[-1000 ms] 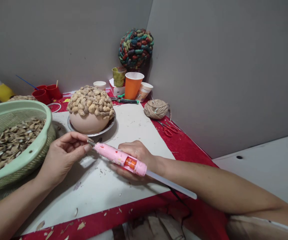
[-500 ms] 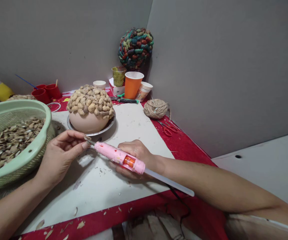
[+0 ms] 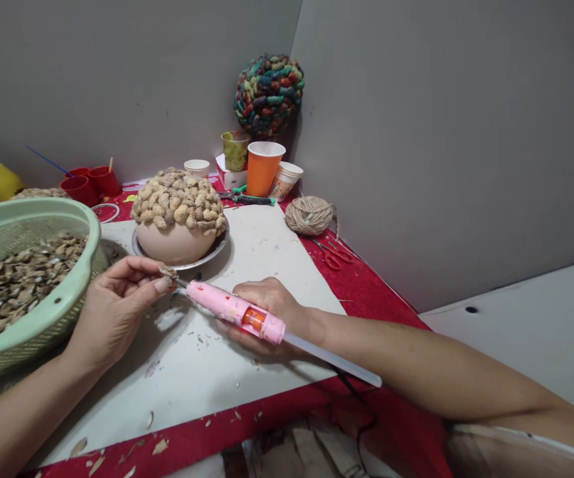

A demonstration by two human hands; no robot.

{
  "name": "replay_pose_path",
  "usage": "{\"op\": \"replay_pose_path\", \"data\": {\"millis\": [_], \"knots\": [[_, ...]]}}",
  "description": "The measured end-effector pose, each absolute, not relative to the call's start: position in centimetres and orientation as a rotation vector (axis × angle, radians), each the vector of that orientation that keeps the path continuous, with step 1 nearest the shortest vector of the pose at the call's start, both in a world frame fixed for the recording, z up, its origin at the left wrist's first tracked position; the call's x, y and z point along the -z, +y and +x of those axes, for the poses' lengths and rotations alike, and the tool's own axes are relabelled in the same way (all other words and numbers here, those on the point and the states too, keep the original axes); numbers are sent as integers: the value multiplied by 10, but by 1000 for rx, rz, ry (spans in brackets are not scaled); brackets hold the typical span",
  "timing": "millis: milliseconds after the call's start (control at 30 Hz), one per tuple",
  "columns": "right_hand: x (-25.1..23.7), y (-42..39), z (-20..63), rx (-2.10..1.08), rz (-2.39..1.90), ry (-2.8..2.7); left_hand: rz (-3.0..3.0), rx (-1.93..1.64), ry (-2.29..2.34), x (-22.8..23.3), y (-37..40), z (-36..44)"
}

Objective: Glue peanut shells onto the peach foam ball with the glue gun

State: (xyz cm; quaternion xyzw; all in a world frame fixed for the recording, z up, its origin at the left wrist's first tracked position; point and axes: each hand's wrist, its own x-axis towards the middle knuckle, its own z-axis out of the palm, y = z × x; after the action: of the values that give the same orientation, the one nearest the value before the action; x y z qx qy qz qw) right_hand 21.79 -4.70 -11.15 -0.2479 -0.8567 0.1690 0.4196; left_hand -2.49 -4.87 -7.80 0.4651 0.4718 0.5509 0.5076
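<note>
My left hand (image 3: 117, 309) pinches a peanut shell (image 3: 169, 271) by its edges, a light, brittle thing I judge, right at the nozzle of the pink glue gun (image 3: 234, 311), which my right hand (image 3: 267, 312) grips closed around its stiff body.

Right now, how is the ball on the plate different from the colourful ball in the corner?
The ball on the plate wears plain tan peanut shells; the colourful ball has its lumps painted red, green and blue. The plate ball is only shell-covered on top, with bare pink below; the colourful one is covered all over. The plate ball sits nearer the hands. Both are round and bumpy.
</note>
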Motion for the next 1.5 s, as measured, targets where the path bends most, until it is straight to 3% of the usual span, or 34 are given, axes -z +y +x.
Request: {"op": "replay_pose_path", "data": {"millis": [1267,1500], "knots": [[111,-43,219,-209,-624,-2171,847,-1217,997,70,-47,-24],[88,-41,224,-251,-741,-1878,973,-1185,1002,75,-55,-21]]}}
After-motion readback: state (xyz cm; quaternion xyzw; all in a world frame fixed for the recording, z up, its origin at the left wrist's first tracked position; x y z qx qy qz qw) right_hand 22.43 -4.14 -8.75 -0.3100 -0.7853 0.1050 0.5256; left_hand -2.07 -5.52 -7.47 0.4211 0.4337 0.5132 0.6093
